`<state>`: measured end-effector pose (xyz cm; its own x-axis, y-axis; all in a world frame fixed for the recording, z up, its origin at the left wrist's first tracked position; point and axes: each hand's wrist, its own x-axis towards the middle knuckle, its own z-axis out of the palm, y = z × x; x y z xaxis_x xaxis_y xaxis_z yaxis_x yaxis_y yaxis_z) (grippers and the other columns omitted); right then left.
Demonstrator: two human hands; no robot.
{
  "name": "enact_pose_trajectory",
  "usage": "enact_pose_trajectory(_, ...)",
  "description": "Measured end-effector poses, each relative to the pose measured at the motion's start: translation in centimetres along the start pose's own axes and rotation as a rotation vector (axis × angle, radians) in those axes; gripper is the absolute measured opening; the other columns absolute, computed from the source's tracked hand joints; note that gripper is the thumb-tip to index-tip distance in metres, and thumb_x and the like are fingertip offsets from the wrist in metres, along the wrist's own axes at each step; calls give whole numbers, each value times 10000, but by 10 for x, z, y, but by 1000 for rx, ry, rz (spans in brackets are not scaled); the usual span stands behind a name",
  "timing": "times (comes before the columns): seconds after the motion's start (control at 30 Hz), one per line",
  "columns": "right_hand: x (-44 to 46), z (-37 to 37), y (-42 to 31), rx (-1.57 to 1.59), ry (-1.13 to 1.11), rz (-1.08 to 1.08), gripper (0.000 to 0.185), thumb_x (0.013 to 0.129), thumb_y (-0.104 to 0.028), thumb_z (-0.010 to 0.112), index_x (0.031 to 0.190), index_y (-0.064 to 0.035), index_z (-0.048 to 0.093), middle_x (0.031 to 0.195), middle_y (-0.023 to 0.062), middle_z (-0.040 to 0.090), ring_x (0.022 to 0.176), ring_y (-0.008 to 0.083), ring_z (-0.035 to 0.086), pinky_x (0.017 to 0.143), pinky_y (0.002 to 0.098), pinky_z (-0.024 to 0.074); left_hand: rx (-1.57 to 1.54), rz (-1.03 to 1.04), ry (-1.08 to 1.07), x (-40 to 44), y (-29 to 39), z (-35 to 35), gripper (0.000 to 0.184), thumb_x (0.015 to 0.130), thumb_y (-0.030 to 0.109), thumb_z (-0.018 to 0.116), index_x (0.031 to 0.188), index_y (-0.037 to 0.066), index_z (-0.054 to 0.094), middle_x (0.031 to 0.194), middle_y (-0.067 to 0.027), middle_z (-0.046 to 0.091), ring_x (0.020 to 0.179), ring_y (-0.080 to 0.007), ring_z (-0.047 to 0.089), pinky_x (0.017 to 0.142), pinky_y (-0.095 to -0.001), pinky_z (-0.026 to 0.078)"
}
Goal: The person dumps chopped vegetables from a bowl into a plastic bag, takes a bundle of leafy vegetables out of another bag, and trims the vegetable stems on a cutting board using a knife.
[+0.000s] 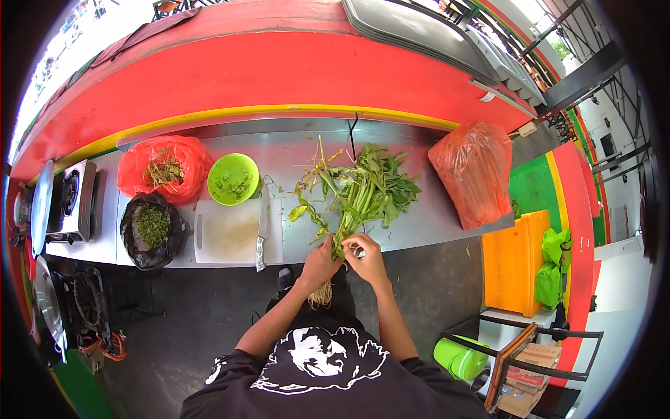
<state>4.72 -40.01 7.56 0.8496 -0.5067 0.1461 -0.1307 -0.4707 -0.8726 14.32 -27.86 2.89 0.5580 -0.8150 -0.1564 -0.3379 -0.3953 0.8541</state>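
Observation:
A bunch of leafy greens (363, 192) lies over the front edge of the steel counter, its leaves pointing away from me. My left hand (321, 262) is wrapped round the stems near their base, and the pale roots (321, 295) hang below it. Close beside it, my right hand (366, 258) is closed in a pinch at the stems; its fingertips partly hide what they grip. Some yellowed leaves (299, 211) stick out at the bunch's left side. To the left, a knife (263, 227) rests along the right side of a white cutting board (227, 237).
Left of the greens are a green bowl (233, 179), a red plastic bag (167, 171) with plant scraps and a black bag (151, 227) of chopped greens. A gas stove (72, 199) stands far left. A full red bag (473, 174) sits at the counter's right end.

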Motion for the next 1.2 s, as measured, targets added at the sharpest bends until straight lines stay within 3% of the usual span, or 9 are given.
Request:
enact_pose_trajectory(0.3,13,-9,23,-102,309,121,108,765,62,656,856,3,646,852,84,639,708,167,648,604,271,515,-58,41,14,1,-11,12,699,746,149,686,1296,-96,330,949,-330,616,884,-486,604,750,-503,494)
enact_pose_trajectory(0.47,32,-8,10,-53,322,119,123,782,61,652,891,6,644,893,80,640,770,163,651,652,265,524,-33,6,6,0,-9,7,723,749,168,687,1320,-94,327,960,-328,618,883,-482,607,766,-505,498)
enact_pose_trajectory(0.63,37,2,-4,141,167,96,194,821,38,628,1010,-4,644,920,61,638,830,142,640,723,254,518,-15,34,21,-1,-10,3,754,745,186,697,1332,-92,315,934,-326,619,869,-474,613,766,-502,503)
enact_pose_trajectory(0.7,34,4,-11,157,5,54,219,830,15,629,1046,-13,645,913,57,646,828,134,633,744,264,512,-20,10,18,0,-11,3,754,744,183,695,1334,-91,314,931,-325,619,869,-474,613,765,-502,503)
enact_pose_trajectory(0.93,18,5,-6,179,-17,50,191,855,-34,661,1033,29,630,913,75,668,836,140,653,764,270,519,-76,56,75,0,-14,0,744,753,164,664,1362,-61,302,841,-299,636,790,-456,628,700,-500,509)
enact_pose_trajectory(1.0,12,7,4,409,74,170,167,880,-49,658,1007,51,616,906,90,669,835,157,668,766,270,533,-79,62,85,1,-19,3,751,762,163,652,1387,-34,284,789,-288,636,751,-456,628,673,-505,505)
enact_pose_trajectory(1.2,5,-3,5,481,299,215,132,904,-44,626,983,53,586,878,107,651,812,199,684,687,302,565,-104,50,63,2,-20,5,766,764,159,648,1404,-14,263,802,-278,638,759,-454,628,673,-503,501)
